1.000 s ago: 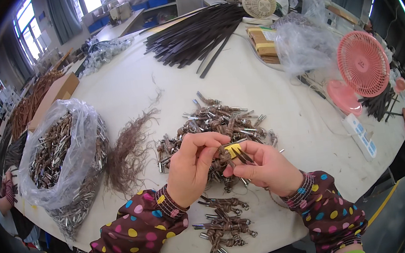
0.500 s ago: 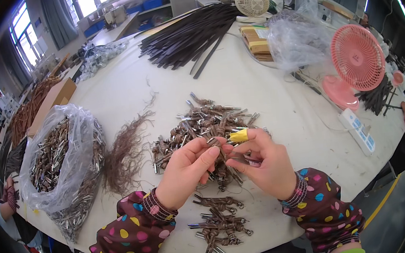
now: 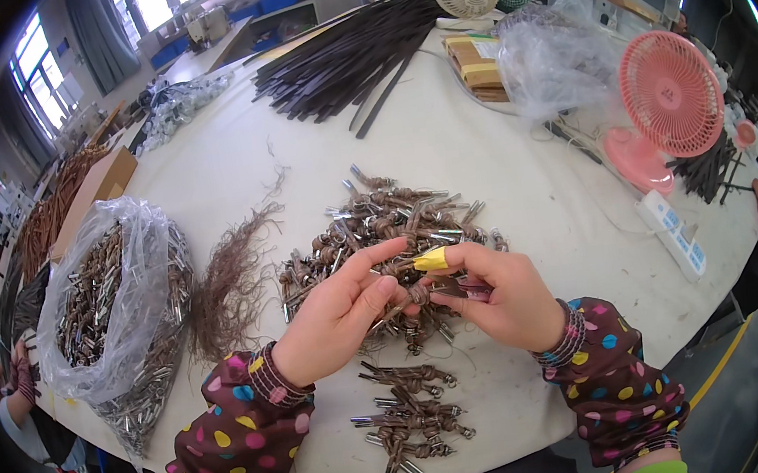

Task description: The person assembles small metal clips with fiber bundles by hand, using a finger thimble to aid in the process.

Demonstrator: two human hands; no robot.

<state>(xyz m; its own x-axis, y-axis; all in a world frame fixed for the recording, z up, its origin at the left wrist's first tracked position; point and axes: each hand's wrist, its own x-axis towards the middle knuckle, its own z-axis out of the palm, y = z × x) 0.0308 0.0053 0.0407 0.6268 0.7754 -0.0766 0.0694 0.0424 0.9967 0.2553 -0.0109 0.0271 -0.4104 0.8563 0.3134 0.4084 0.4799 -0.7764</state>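
My left hand (image 3: 328,323) pinches a brown knotted cord (image 3: 417,295) between thumb and lower fingers, its index finger stretched out above. Close against the knot, my right hand (image 3: 508,301) grips a small dark metal tool (image 3: 460,287) that looks like thread snips, partly hidden by the fingers. Yellow tape (image 3: 431,260) wraps the right index fingertip. Both hands are over a heap of similar knotted cords with shiny metal tips (image 3: 368,224). Nearer to me lie small groups of the same cords (image 3: 409,413) in a loose column.
Left of the heap lie tangled thread scraps (image 3: 232,289) and a clear plastic bag (image 3: 155,343) full of knotted cords. Dark strips (image 3: 347,64) fan out at the back. A pink fan (image 3: 669,95), a power strip (image 3: 672,233) and a plastic-wrapped pile (image 3: 556,70) stand right.
My left hand has shifted slightly left and its index finger has straightened. The knot now shows between the hands, beside the tool in my right hand.
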